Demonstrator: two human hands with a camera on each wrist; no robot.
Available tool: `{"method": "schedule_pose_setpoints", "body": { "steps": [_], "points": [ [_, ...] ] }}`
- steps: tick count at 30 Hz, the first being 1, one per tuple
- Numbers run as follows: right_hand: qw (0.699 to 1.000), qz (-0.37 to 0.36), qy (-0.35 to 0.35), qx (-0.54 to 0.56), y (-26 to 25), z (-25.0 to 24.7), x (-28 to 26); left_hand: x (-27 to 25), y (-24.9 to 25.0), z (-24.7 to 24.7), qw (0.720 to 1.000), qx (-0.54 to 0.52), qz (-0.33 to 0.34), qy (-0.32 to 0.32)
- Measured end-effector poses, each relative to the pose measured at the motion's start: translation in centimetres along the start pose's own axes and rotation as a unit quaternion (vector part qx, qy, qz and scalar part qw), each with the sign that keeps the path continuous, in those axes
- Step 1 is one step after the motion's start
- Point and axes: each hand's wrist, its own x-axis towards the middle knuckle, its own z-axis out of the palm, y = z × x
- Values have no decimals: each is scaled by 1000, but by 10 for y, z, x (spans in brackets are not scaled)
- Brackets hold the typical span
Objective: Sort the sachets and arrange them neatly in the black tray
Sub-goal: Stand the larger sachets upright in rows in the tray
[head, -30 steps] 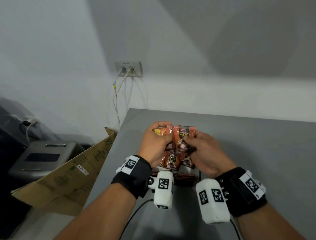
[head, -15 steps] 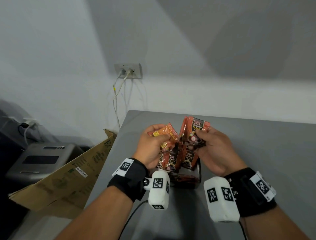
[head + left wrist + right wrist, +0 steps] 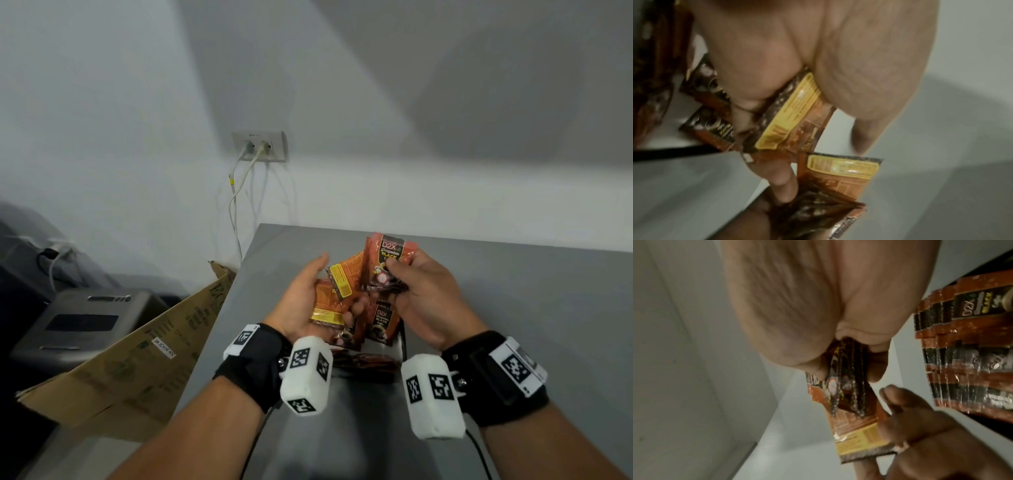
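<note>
Over the grey table (image 3: 531, 308) my left hand (image 3: 305, 301) lies palm up and holds orange sachets with yellow labels (image 3: 330, 301), their backs showing; the left wrist view shows one of them (image 3: 793, 113) gripped between thumb and fingers. My right hand (image 3: 424, 291) pinches a small stack of red-and-black D2X sachets (image 3: 387, 260) upright, just right of the left hand; the right wrist view shows that stack (image 3: 844, 378) edge-on. Below both hands sits the black tray (image 3: 401, 342) with more D2X sachets (image 3: 380, 322) standing in rows (image 3: 972, 337).
The table's left edge runs just beside my left arm. A cardboard box (image 3: 137, 359) and a grey device (image 3: 85, 322) lie lower on the left. A wall socket with white cables (image 3: 259, 145) is behind the table's far left corner.
Both hands have risen and drawn apart. The right hand lifted its D2X sachets up and to the right; the left hand turned palm up, with the orange sachets fanned out.
</note>
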Motion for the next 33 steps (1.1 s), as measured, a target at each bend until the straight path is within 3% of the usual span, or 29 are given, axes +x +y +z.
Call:
{"method": "schedule_pose_setpoints", "body": {
  "steps": [3,8,9,11,12,14,18,24,27,33],
  "points": [
    [1000,4,-8,-21,1,1,0,2,-4,0,999,-42,-9,29],
    [996,-13,16,82,-3,-13,1,10,0,-11,987,-12,133,85],
    [994,-9,12,108,-5,-16,1,10,1,-11,977,34,175,115],
    [993,6,-3,121,-6,-14,-1,11,1,-9,929,176,266,187],
    [994,17,-6,106,-5,-12,-1,11,0,-6,903,229,298,206],
    [998,38,10,58,2,-3,2,12,-5,2,885,260,329,203],
    [997,60,44,-10,19,7,5,14,-12,7,901,232,313,190],
    [996,54,74,18,19,-1,7,7,-6,2,974,61,192,106],
    [993,39,95,53,12,-7,7,7,-2,-4,980,29,170,103],
    [989,42,111,88,9,-16,4,10,0,-10,967,79,220,99]
  ]
}}
